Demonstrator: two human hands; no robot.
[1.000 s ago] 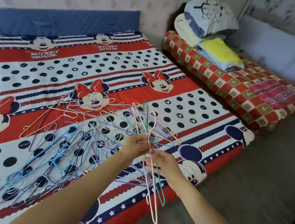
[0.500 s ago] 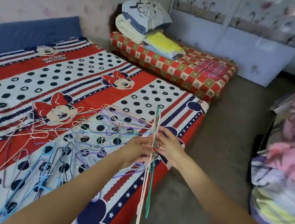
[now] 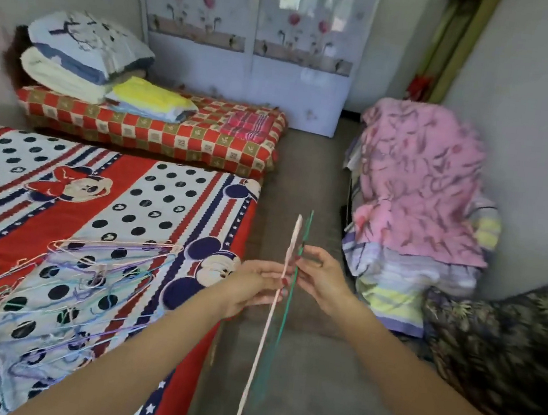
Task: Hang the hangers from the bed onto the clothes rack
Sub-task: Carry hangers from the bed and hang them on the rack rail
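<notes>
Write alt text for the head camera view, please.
Two hands, left and right, hold a pink hanger and a green hanger edge-on over the floor. More hangers lie tangled on the cartoon-print bed to the left.

**Hidden, cropped and blurred parts of the view**

The tangle of thin pastel wire hangers [image 3: 85, 274] lying on the cartoon-print bedspread [image 3: 149, 199] is smeared by motion blur, so single hangers cannot be counted or separated. The bedspread is cut off by the left and bottom edges. The pale pink wire hanger [image 3: 271, 314] and the green wire hanger [image 3: 289, 299] are seen edge-on, their shapes reduced to lines; the pink one runs out at the bottom edge. What lies under the pink patterned cloth [image 3: 421, 177] is concealed. The dark floral fabric [image 3: 502, 359] is cropped at the right edge and cannot be identified.
</notes>
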